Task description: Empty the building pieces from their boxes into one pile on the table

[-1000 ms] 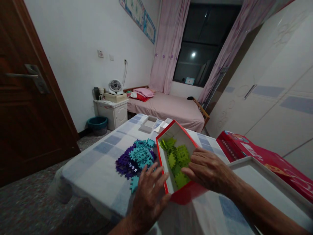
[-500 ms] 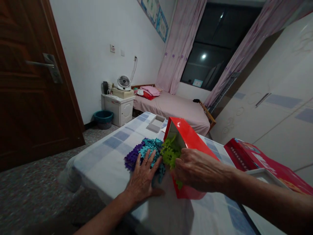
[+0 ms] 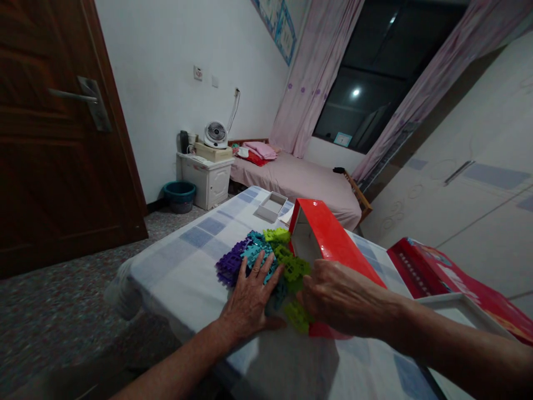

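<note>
Purple interlocking plastic pieces (image 3: 231, 263) lie in a pile on the cloth. Beside them are teal interlocking pieces (image 3: 258, 247), and my left hand (image 3: 249, 297) rests against these with its fingers spread. Green interlocking pieces (image 3: 293, 265) spill from the mouth of a red box (image 3: 339, 239) lying on its side, its open end facing the pile. At that opening my right hand (image 3: 333, 290) is closed, knuckles up, with green pieces at its fingertips. Its fingertips are partly hidden. A few brighter green pieces (image 3: 277, 235) sit at the back of the pile.
The table wears a blue and white checked cloth (image 3: 177, 261). Near its far end is a small grey box (image 3: 273, 206). At the right lie a large red printed box (image 3: 453, 283) and a white tray (image 3: 462, 304). A bed (image 3: 306, 175) stands beyond.
More green pieces have come out of the red box onto the teal pile and cloth. My right hand stays at the box mouth, my left on the teal pieces. The view has shifted slightly.
</note>
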`<state>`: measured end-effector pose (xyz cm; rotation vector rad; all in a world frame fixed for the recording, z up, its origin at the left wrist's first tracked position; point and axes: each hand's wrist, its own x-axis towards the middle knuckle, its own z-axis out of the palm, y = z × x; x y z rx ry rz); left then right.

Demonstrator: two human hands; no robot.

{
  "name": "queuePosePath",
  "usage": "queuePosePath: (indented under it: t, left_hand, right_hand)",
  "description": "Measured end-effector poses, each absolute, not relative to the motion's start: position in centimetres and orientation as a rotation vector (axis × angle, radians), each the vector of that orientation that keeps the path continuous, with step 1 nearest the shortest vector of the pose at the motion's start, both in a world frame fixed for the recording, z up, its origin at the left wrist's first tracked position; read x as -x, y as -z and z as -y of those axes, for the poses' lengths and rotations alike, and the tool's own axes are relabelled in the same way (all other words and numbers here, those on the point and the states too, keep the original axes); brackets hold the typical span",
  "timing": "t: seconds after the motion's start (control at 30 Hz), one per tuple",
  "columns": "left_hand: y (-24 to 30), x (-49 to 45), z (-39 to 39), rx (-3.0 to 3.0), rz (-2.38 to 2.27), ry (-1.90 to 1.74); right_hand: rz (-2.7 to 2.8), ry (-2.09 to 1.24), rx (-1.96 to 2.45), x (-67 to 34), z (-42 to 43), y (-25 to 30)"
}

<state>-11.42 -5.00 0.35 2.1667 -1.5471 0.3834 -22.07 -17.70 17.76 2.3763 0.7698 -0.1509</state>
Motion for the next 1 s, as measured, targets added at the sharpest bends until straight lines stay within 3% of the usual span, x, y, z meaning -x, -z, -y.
queuePosePath:
  t: [0.4, 0.6, 0.8, 1.0]
  left_hand:
    - [-1.2, 11.9, 4.7, -2.102, 1.625, -0.426]
    - [-1.2, 12.0, 4.4, -1.965, 1.610, -0.538]
    - [-1.7, 13.8, 3.7, -1.576, 2.099, -0.435]
    - [-1.5, 15.2, 5.4, -1.672, 2.163, -0.358]
  right_hand:
    - [-0.647, 0.198, -2.349, 22.9, 18.8, -17.8]
    - [-0.632, 0.005, -2.376, 24.7, 18.9, -18.8]
    - [-0.563, -0.040, -2.399, 26.2, 20.7, -18.5]
    - [-0.495, -0.384, -2.441, 28.3, 23.6, -18.5]
